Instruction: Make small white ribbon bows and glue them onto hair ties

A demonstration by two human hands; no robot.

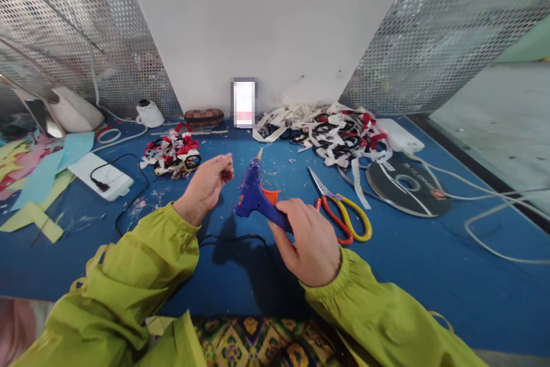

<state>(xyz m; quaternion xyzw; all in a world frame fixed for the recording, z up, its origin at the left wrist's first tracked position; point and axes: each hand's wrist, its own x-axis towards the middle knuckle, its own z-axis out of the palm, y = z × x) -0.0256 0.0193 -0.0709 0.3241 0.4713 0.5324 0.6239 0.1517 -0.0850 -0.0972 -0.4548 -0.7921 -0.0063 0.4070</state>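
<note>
A blue hot glue gun (pixel 258 198) with an orange trigger is held by its handle in my right hand (pixel 310 241). Its pale nozzle points away from me, over the blue table. My left hand (pixel 208 186) is to the left of the gun, apart from it, with the fingers curled together; whatever is in them, if anything, is hidden. Scissors (pixel 344 212) with red and yellow handles lie just right of the gun. Beyond my left hand sits a small pile of red, white and black hair ties (pixel 174 152).
At the back right is a larger heap of ribbons and bands (pixel 344 132), beside a black ribbon reel (pixel 406 184). A lit phone (pixel 244 102) leans on the white board (pixel 266 23). A power strip (pixel 101 175) and coloured paper scraps (pixel 40 172) lie left. Cables cross the table (pixel 421 275).
</note>
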